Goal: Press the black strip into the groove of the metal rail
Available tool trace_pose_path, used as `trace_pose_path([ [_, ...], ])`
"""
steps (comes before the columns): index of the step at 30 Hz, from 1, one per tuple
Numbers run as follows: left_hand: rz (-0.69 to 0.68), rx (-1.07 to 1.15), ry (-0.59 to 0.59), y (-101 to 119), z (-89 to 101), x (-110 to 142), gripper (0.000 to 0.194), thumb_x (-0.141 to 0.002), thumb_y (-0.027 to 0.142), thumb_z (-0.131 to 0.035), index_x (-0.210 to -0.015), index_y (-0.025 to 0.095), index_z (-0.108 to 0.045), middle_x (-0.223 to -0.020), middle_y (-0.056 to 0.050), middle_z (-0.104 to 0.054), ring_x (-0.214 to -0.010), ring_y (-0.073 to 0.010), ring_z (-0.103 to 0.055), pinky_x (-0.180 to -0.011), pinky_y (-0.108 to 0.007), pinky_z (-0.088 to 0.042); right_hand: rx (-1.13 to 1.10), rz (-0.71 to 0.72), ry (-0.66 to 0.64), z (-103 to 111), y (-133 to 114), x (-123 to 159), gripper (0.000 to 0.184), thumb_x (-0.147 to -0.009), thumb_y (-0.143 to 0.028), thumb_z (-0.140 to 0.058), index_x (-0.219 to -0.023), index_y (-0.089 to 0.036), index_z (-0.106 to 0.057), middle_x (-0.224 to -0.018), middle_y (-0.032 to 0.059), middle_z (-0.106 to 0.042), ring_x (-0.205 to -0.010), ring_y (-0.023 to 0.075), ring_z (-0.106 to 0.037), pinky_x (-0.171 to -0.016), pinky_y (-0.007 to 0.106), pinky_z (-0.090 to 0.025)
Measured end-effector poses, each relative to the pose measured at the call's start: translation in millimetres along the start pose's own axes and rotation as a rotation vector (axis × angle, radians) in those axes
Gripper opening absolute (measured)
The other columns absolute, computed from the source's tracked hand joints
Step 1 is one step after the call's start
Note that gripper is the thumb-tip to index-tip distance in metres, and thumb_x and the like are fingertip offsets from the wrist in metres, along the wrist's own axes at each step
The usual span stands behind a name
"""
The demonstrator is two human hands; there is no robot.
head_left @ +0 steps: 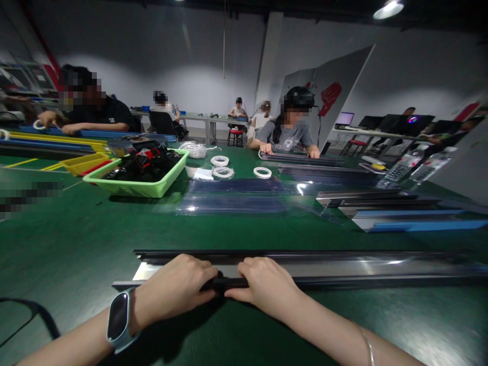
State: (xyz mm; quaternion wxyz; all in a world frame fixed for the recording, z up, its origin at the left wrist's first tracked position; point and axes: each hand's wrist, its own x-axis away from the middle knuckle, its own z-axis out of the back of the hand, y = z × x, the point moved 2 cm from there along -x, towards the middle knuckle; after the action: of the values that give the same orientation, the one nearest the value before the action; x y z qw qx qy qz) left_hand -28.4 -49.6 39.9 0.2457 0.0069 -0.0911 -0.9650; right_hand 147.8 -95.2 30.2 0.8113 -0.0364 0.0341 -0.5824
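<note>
As left hand (185,279) and right hand (266,280) fingers grip one channel (343,268), one basket (163,190) stands beyond.

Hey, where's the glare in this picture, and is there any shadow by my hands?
Head view: glare streaks the metal strip and spots the clear plastic; head view: a dark shadow lies on the green table below the left hand.

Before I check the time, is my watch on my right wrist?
No, the watch is on the left wrist, while the right arm wears a thin bracelet.
</note>
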Motion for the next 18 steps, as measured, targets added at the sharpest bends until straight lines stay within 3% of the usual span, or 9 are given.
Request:
trace_pose_path([
  [18, 0.031, -0.019, -0.001, -3.6, -3.2, -0.8, 0.013, -0.081, 0.028, -0.056, -0.074, 0.018, -0.060, -0.073, -0.002, -0.065, -0.064, -0.0178, -0.062, -0.058, -0.027, -0.040, 0.068, -0.002, 0.057, -4.3, 0.0, -0.9, 0.045, -0.071, -0.061, -0.060, -0.071, -0.017, -0.066, -0.068, 0.0058, -0.068, -0.065, 0.0221, -0.064, -0.058, 0.027, -0.042],
])
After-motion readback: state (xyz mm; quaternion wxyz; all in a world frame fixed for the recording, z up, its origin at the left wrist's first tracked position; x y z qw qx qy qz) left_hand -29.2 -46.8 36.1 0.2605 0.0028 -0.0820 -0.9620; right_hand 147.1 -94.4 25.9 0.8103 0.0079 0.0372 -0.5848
